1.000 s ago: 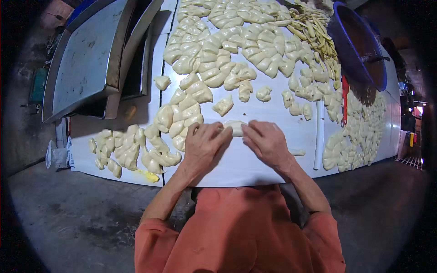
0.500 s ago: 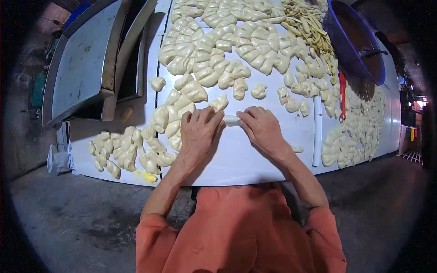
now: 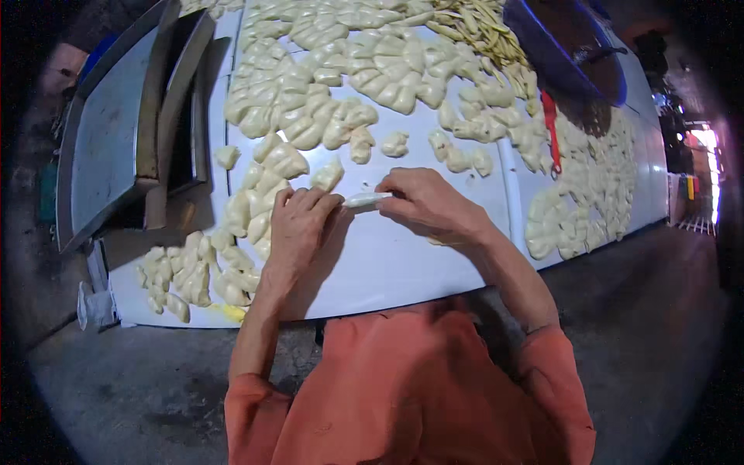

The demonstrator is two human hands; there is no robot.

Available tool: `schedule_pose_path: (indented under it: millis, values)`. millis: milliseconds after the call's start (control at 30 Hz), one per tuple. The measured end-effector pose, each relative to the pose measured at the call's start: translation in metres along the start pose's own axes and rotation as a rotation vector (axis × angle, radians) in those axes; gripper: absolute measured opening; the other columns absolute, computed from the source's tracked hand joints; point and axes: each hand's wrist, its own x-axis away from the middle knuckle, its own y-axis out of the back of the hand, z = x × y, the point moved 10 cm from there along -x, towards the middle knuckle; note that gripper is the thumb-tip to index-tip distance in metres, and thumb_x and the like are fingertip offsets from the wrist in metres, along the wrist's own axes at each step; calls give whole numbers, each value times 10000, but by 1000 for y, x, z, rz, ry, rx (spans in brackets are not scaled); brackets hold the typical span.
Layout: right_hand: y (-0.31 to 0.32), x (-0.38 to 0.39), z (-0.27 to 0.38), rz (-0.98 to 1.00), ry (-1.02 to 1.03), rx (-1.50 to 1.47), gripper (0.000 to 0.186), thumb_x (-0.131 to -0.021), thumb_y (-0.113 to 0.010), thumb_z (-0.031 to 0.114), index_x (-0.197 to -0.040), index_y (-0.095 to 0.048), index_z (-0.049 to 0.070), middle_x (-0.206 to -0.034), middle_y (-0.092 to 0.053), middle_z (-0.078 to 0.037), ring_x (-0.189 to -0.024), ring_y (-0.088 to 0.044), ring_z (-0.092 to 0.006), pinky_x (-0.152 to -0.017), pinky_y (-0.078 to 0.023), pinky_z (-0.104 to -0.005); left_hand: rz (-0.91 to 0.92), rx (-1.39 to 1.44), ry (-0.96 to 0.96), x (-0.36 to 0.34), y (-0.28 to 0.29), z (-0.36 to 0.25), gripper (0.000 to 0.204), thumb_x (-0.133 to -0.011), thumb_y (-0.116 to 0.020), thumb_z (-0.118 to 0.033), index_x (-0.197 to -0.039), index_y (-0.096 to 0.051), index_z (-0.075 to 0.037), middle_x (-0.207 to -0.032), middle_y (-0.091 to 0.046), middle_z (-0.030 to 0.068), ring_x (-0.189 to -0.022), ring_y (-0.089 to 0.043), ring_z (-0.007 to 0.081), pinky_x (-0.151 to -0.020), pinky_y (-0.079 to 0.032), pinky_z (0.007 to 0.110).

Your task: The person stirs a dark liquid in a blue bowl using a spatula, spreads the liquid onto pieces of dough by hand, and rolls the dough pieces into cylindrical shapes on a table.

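A small pale roll of dough (image 3: 364, 200) stretches between my hands over the white table (image 3: 364, 267). My left hand (image 3: 301, 218) pinches its left end, fingers curled and pointing away from me. At the other end my right hand (image 3: 430, 203) grips the roll between thumb and fingers; its right tip is hidden there. Just beyond my left fingertips lies a loose dough lump (image 3: 327, 176). A column of glossy dough pieces (image 3: 260, 198) runs close along the left of my left hand. Partly hidden under my right wrist is a small pale piece (image 3: 443, 240).
Metal trays (image 3: 108, 132) lean at the left. Many dough pieces (image 3: 302, 77) cover the far table, with more (image 3: 581, 194) at the right. Yellowish strips (image 3: 480, 35) lie beside a purple basin (image 3: 570, 54) of brown contents. A red-handled tool (image 3: 551, 128) lies near it.
The view has shifted, so the table's things appear further left. My fingertips are slightly further apart, and more of the dough roll shows between them, now tilted up to the right.
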Motion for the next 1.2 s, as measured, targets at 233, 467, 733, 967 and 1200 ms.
schedule_pose_path:
  millis: [233,467,733,967,1200]
  values:
    - [66,81,-18,-213,75,14,264,-929,-690,219,-1088,-667,10,-908,-680,-113,-837,-662,-263,-762,-517,-369,-52,350,-61,-34,-29,-67,190,-851,-747,-157,-1031,-737,-96,-1123,-705,116,-952,-672,306,-830,-521,420]
    - [51,148,-74,-195,-317,-34,268,-963,-625,171,-1164,-655,-4,-1019,-658,-168,-948,-644,-353,-858,-516,-416,149,406,-150,-37,-80,-123,171,-829,-707,-69,-999,-710,-89,-1008,-719,57,-901,-674,258,-797,-485,413]
    - [36,164,-54,-180,-76,306,424,-890,-715,241,-1257,-621,51,-1130,-616,-134,-1033,-600,-334,-857,-514,-424,265,321,-160,-31,-82,-131,251,-859,-762,-219,-1066,-702,-90,-966,-683,69,-921,-648,249,-876,-455,407]
    - [35,162,-61,-111,-80,225,473,-864,-736,249,-1266,-608,35,-1130,-615,-152,-1037,-607,-353,-883,-503,-448,374,254,-157,-32,-83,-129,347,-838,-776,-217,-1139,-666,-85,-990,-655,77,-955,-633,271,-887,-453,418]
    - [38,171,-74,-186,-92,179,461,-869,-735,205,-1262,-578,21,-1063,-607,-167,-951,-626,-364,-817,-521,-450,393,252,-214,-32,-97,-125,397,-816,-774,-211,-1179,-661,-97,-1101,-662,73,-1026,-641,269,-865,-491,423]
